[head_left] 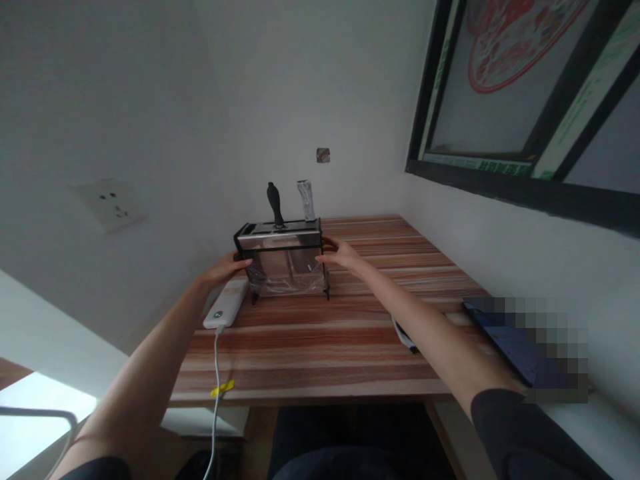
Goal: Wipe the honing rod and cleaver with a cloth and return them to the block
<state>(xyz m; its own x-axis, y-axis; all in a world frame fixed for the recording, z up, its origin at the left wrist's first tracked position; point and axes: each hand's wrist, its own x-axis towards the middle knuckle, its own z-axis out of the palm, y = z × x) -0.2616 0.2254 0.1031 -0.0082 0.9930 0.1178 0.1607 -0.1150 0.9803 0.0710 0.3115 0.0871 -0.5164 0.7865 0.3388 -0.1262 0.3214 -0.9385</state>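
A knife block (280, 242) with a metallic band, black edges and see-through sides stands upright on the wooden table. Clear plastic film hangs around its lower part. From its top rise a black handle (274, 202) and a second handle wrapped in plastic (305, 200). My left hand (225, 269) holds the block's left side, thumb across the front and the other fingers partly hidden. On the opposite side my right hand (339, 255) grips the right edge, fingers curled behind it. The block is held between both hands.
A white power strip (227, 305) lies left of the block, its cable running over the table's front edge past yellow tape (223, 387). A dark flat device (505, 337), partly pixelated, is at the right. My right forearm partly covers a white-and-black object (403, 335). Walls border the table (320, 340).
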